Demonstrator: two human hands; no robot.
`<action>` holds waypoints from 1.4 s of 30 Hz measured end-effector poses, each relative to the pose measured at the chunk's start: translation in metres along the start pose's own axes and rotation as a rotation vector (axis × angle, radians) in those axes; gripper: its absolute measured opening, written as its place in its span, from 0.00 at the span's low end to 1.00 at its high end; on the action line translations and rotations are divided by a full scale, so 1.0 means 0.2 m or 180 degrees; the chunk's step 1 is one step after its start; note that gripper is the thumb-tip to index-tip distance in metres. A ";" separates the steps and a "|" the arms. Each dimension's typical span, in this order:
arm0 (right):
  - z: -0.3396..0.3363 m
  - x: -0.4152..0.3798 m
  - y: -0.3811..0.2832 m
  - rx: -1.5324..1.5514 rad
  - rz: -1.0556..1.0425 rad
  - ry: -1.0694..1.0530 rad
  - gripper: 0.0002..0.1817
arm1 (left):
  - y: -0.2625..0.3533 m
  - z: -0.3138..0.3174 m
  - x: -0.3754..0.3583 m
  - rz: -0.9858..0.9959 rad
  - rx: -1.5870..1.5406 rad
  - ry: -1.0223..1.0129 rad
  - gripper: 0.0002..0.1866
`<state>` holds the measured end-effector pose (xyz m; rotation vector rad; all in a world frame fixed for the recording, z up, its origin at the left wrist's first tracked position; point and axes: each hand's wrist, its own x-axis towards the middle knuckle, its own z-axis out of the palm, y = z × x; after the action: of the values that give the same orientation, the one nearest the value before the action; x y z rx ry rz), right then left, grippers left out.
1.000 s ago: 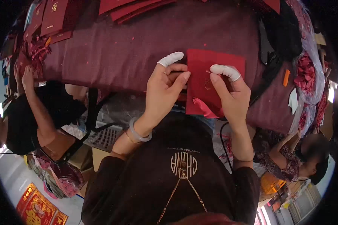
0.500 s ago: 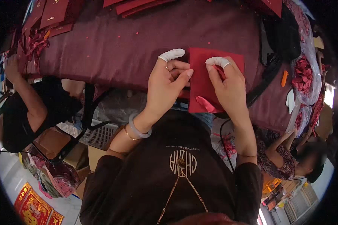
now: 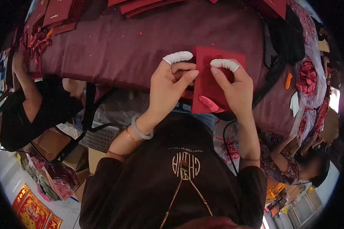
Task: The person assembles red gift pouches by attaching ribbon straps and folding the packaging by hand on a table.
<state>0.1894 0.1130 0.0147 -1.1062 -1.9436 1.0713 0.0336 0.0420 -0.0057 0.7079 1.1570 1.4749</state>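
Observation:
A flat red card (image 3: 218, 86) lies at the near edge of the table, in front of me. A loose strip of shiny red ribbon (image 3: 210, 104) sits on its lower part. My left hand (image 3: 170, 84) is closed at the card's left edge, with the thumb against it and the fingers curled partly behind. The index finger stretches out in a white finger cot (image 3: 179, 57). Over the card's right half, my right hand (image 3: 235, 84) is closed in a pinch, its index finger also in a white cot (image 3: 224, 64). What lies between those fingertips is hidden.
Dark red cloth covers the table (image 3: 114, 53). Stacked red cards (image 3: 145, 7) lie along the far side. Bunched red ribbon (image 3: 38, 42) is at left, and an orange cutter (image 3: 289, 81) at right. Other people sit at both sides, one in a black top (image 3: 38, 107).
My right hand has shifted slightly right and its wrist has turned. The ribbon that showed under its fingers is no longer seen there. My left hand stays almost in place.

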 end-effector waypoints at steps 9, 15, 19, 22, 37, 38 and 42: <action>0.02 0.01 -0.04 -0.0563 -0.0343 -0.0166 0.07 | -0.03 0.00 -0.02 0.0329 0.0054 0.0044 0.31; 0.04 0.01 -0.03 -0.1545 -0.1045 -0.0295 0.07 | -0.03 0.01 -0.02 0.0187 0.0096 0.0110 0.33; 0.03 0.03 -0.04 -0.2039 -0.1404 -0.0615 0.08 | -0.05 0.01 -0.01 0.0377 0.0237 0.0134 0.34; 0.02 0.06 0.00 -0.1381 -0.0844 -0.0725 0.07 | -0.04 0.01 -0.01 0.0270 0.0221 0.0125 0.34; 0.04 0.02 -0.03 -0.2446 -0.1863 -0.0594 0.12 | -0.04 0.03 -0.02 0.0321 0.0320 0.0202 0.32; 0.03 0.03 -0.04 -0.2447 -0.1854 -0.0578 0.12 | -0.03 0.03 -0.03 0.0307 0.0253 0.0241 0.31; -0.01 0.09 -0.01 -0.2259 -0.2373 -0.0817 0.11 | -0.03 0.03 -0.03 0.0354 0.0127 0.0243 0.31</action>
<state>0.1828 0.1296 0.0202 -0.4502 -2.7162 0.1057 0.0422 0.0369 -0.0090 0.7596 1.2247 1.5873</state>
